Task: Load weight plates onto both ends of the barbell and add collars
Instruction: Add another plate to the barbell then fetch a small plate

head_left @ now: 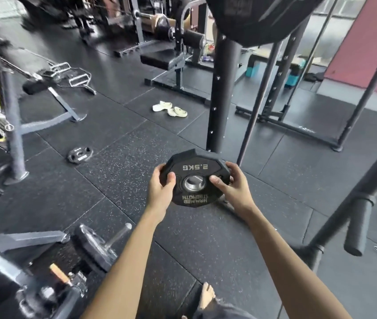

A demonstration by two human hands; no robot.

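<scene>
Head view: I'm holding the 2.5 kg plate (195, 178) flat in the air above the floor mats (206, 238). My left hand (159, 187) and right hand (231, 183) each curl round an opposite rim, thumbs on top. The barbell sleeve (118, 234) juts out at lower left, bearing a loaded plate (93, 247). I'd tip the bore upright, line it up with the sleeve and slide it on squarely.

I hold a small black plate (195, 178) up with both hands. My left hand (161, 188) grips its left edge and my right hand (231, 183) grips its right edge, thumbs on its face. It says 2.5KG. Another small plate (80, 154) lies flat on the floor, off to my left. A bar end (118, 234) sticks out low on my left, with a big plate (93, 247) on it.
</scene>
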